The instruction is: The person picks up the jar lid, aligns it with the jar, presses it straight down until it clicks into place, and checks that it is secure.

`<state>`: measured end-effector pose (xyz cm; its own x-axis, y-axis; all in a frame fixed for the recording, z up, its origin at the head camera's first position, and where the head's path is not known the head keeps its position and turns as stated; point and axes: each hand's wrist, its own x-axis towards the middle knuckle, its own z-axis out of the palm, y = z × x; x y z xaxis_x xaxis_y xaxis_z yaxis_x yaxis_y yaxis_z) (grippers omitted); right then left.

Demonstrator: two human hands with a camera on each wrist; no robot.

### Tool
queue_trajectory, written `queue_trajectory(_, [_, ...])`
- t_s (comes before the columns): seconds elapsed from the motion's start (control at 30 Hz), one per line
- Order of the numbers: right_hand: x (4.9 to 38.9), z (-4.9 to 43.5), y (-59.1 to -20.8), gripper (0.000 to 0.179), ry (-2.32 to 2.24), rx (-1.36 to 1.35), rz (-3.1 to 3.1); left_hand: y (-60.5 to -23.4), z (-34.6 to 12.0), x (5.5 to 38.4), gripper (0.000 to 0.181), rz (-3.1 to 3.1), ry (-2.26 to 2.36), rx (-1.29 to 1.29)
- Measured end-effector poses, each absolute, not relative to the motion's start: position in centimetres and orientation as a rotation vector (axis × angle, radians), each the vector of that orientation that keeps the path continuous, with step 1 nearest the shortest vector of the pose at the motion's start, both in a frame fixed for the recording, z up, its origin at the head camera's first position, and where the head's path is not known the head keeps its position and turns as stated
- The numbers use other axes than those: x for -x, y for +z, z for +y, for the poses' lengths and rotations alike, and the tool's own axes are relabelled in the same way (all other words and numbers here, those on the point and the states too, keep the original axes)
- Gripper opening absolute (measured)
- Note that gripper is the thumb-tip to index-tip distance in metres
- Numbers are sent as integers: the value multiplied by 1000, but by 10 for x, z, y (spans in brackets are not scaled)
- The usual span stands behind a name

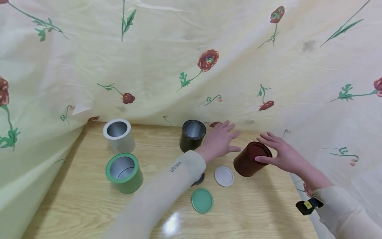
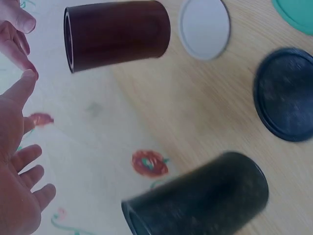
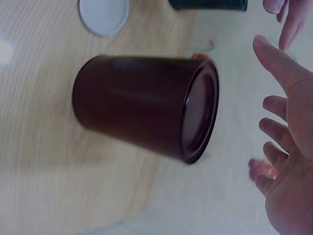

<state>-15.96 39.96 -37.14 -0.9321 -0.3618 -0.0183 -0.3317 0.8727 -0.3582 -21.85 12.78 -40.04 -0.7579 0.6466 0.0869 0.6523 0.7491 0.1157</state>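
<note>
A dark red can (image 1: 249, 161) stands upright on the wooden table with its matching lid seated in the top. My right hand (image 1: 279, 152) hovers at its upper right, fingers spread; the right wrist view shows a gap between that hand and the can (image 3: 137, 105). My left hand (image 1: 219, 139) reaches over the table between the black can (image 1: 191, 141) and the red one, fingers extended and holding nothing. The black can has no lid on it. A white lid (image 1: 224, 176) lies flat beside the red can. My left sleeve partly covers a black lid (image 1: 198, 180).
On the left stand an open white can (image 1: 123, 142) and an open green can (image 1: 129, 181). A green lid (image 1: 202, 200) lies near the middle of the table (image 1: 244, 212). Flowered cloth (image 1: 161, 66) hangs behind the table and along its sides.
</note>
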Motion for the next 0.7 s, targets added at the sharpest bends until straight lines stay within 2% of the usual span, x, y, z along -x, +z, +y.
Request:
queue_trajectory(0.4, [165, 347, -379, 78, -506, 873, 2995, -411, 61, 202, 73, -2907, -315, 934])
queue_trajectory(0.7, [167, 321, -405, 80, -523, 1089, 2970, -433, 28, 184, 77, -2971, -356, 819])
